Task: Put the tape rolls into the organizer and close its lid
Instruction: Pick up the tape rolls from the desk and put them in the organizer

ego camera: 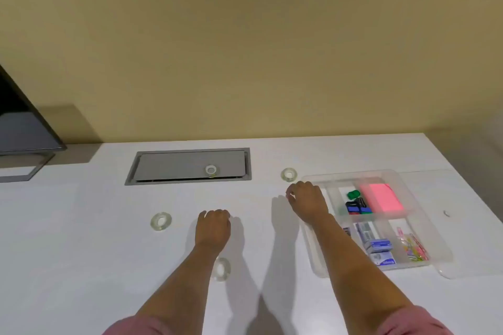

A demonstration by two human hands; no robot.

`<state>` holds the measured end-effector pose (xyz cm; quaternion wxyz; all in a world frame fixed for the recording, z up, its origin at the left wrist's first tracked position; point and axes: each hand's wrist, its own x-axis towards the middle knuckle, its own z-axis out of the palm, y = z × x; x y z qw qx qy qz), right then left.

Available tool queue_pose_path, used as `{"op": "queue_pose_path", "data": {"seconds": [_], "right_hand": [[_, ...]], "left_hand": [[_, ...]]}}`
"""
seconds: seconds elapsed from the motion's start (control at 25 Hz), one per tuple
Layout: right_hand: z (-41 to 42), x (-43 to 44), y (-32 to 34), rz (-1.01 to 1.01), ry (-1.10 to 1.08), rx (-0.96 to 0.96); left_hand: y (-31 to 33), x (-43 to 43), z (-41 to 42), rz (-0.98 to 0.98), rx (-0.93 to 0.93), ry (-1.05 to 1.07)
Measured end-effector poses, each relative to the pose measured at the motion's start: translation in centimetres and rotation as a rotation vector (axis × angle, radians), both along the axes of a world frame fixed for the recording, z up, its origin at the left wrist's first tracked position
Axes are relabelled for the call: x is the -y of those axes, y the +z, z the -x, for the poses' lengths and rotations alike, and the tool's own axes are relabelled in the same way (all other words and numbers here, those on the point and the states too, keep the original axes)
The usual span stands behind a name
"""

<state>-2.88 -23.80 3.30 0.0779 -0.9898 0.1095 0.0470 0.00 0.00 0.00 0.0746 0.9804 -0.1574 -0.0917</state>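
Observation:
Several clear tape rolls lie on the white desk: one (160, 221) left of my left hand, one (222, 269) partly hidden by my left forearm, one (211, 170) on the grey hatch, one (289, 174) just beyond my right hand. My left hand (213, 228) rests knuckles up with fingers curled and nothing in it. My right hand (307, 198) hovers beside the clear organizer (318, 261), fingers bent, holding nothing. The organizer stands uncovered, with its clear lid (473, 266) lying under and to its right.
The organizer's compartments hold a pink pad (382, 197), binder clips (356, 207), staple boxes (379, 249) and coloured paper clips (415, 249). A grey cable hatch (187, 166) is set into the desk. A dark monitor (19, 122) stands at the far left. The wall runs close behind.

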Motion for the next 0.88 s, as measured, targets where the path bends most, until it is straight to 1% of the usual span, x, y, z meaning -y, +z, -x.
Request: {"op": "queue_pose_path", "data": {"seconds": [0.12, 0.28, 0.4, 0.44, 0.52, 0.6, 0.72, 0.88], "right_hand": [[-1.0, 2.5, 0.0, -0.031, -0.014, 0.107], [-3.1, 6.1, -0.5, -0.107, -0.013, 0.117], [-4.6, 7.7, -1.2, -0.205, -0.005, 0.120], [-5.2, 7.9, -1.5, -0.228, -0.002, 0.107], [-6.4, 8.3, -1.9, -0.258, 0.009, 0.065], [-7.8, 8.3, -2.3, -0.301, 0.002, 0.007], [-9.6, 7.7, -2.9, -0.366, -0.017, -0.073], [-11.7, 7.3, -3.9, -0.342, -0.017, -0.173]], "left_hand": [[-0.7, 2.5, -0.1, 0.055, 0.002, 0.008], [-2.2, 6.4, 0.2, 0.105, -0.051, -0.012], [-3.6, 8.4, 0.7, 0.062, -0.082, -0.001], [-4.0, 9.0, 0.8, 0.069, -0.062, 0.016], [-4.7, 10.0, 0.9, 0.067, -0.109, 0.052], [-5.9, 10.7, 1.0, 0.047, -0.116, 0.098], [-7.0, 11.5, 1.4, 0.016, -0.048, 0.138], [-7.7, 11.6, 1.4, -0.019, -0.066, 0.150]]}}
